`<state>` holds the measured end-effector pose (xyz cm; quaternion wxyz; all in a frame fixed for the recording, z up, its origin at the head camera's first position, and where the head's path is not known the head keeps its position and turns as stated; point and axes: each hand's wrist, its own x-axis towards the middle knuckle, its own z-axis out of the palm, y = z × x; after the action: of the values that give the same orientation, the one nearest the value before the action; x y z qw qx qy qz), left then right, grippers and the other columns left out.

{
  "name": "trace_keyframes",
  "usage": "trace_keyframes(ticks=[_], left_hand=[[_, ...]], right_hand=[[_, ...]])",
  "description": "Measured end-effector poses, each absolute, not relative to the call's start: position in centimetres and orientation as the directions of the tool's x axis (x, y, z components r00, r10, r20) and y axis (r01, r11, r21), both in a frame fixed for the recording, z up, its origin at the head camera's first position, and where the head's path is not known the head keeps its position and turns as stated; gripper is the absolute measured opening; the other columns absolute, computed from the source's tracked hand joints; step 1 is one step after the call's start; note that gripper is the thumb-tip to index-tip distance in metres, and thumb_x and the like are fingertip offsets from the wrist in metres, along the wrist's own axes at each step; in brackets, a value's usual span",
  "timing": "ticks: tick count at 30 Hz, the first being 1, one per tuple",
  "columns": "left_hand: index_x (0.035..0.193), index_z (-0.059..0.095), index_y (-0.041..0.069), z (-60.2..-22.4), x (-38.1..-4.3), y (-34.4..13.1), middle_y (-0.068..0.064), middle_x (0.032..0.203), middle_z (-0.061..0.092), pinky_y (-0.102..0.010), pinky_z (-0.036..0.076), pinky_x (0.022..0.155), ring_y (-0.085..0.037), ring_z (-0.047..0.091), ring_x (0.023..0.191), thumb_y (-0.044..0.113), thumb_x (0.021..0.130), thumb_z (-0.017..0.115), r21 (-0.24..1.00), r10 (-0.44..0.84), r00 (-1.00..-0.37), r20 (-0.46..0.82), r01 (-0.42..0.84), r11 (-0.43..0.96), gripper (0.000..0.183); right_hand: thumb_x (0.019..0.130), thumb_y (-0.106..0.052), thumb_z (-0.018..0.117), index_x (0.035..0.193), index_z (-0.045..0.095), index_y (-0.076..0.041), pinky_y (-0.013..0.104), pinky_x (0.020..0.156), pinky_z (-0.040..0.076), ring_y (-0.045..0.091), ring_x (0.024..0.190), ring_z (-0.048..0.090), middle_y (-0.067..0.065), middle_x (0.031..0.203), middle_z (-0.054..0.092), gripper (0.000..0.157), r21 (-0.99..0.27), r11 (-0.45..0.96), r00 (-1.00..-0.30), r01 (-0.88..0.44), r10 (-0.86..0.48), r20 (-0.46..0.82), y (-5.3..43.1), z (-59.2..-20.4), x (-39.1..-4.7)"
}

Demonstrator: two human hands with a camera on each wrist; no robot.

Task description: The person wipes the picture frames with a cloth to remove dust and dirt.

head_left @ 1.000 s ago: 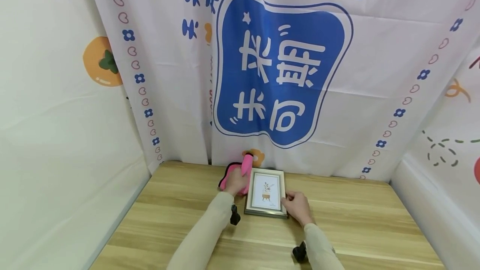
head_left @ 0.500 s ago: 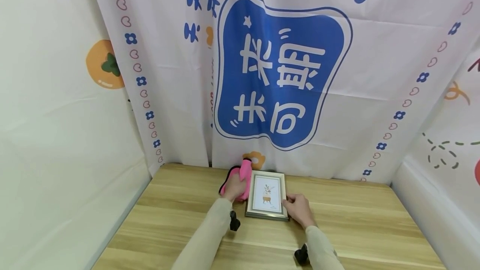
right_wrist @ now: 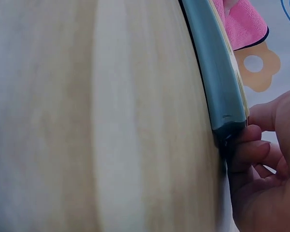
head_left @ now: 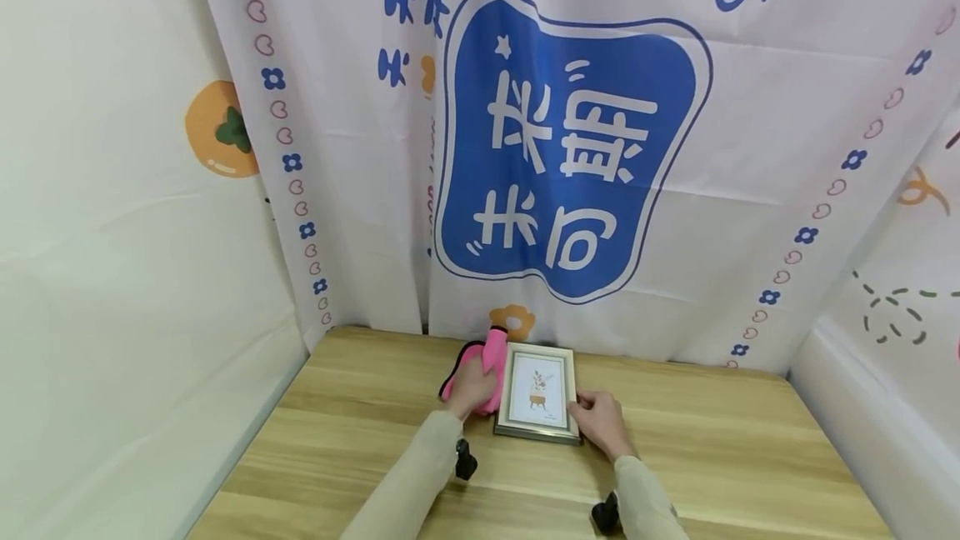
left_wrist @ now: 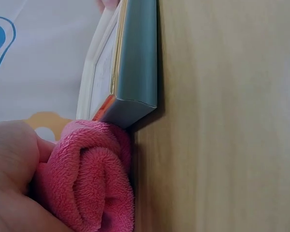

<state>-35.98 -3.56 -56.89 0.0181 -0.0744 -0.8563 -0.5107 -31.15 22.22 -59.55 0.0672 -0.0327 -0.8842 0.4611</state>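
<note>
A picture frame [head_left: 537, 433] with a potted-plant print lies face up on the wooden table. My left hand [head_left: 472, 386] grips a bunched pink cloth [head_left: 495, 350] at the frame's left side. In the left wrist view the fluffy pink cloth [left_wrist: 94, 179] touches the near left corner of the frame [left_wrist: 137, 58]. My right hand [head_left: 602, 422] holds the frame's right edge, thumb on top. In the right wrist view, the right hand's [right_wrist: 270, 164] curled fingers are at the frame's near right corner. The left fingertips are hidden in the cloth.
The wooden table [head_left: 697, 440] ends at a white printed curtain [head_left: 360, 215] behind the frame. White side walls [head_left: 135, 340] stand at left and right. A black wrist camera [head_left: 466, 461] hangs at the left wrist, another [head_left: 605, 513] at the right.
My left hand and the pink cloth have slid a little toward me along the frame's left side. The right hand keeps its hold on the right edge. The head view has shifted slightly.
</note>
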Motion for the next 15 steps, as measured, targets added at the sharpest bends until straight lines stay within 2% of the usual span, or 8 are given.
trace_keyframes(ticks=[5,8,11,15], left_hand=[[0.101,0.06,0.001,-56.9,-35.1,-3.6,-0.002,0.073,0.056,-0.029,0.047,0.049,-0.013,0.056,0.057,0.011,0.103,0.053,0.874,0.115,-0.988,0.099,0.141,0.465,0.012],[0.099,0.06,0.003,-57.0,-34.8,-3.7,0.0,0.073,0.054,-0.027,0.045,0.05,-0.011,0.054,0.057,0.012,0.105,0.054,0.878,0.116,-0.99,0.079,0.124,0.463,0.012],[0.094,0.058,0.005,-57.0,-34.3,-3.9,0.0,0.072,0.053,-0.028,0.044,0.05,-0.012,0.053,0.056,0.011,0.106,0.054,0.878,0.125,-0.99,0.068,0.119,0.464,0.014],[0.088,0.056,0.007,-56.8,-33.5,-3.9,0.0,0.07,0.052,-0.028,0.044,0.05,-0.012,0.053,0.056,0.01,0.105,0.054,0.872,0.125,-0.989,0.076,0.127,0.474,0.017]], right_hand=[[0.091,-0.013,0.07,0.128,0.074,0.004,0.025,0.058,0.036,0.012,0.061,0.044,-0.001,0.068,0.054,0.04,-0.812,0.584,-0.988,0.002,0.126,0.088,22.3,-59.8,-31.1],[0.092,-0.012,0.07,0.111,0.079,0.004,0.025,0.059,0.035,0.012,0.06,0.042,-0.002,0.066,0.05,0.027,-0.81,0.586,-0.989,-0.001,0.12,0.088,22.2,-59.8,-31.2],[0.093,-0.01,0.07,0.109,0.078,0.006,0.025,0.058,0.035,0.012,0.06,0.042,-0.003,0.065,0.049,0.024,-0.816,0.578,-0.99,-0.009,0.108,0.087,22.0,-59.7,-31.1],[0.093,-0.009,0.069,0.107,0.08,0.001,0.025,0.058,0.035,0.012,0.06,0.042,-0.003,0.065,0.049,0.02,-0.821,0.57,-0.99,-0.006,0.112,0.085,22.0,-59.5,-31.0]])
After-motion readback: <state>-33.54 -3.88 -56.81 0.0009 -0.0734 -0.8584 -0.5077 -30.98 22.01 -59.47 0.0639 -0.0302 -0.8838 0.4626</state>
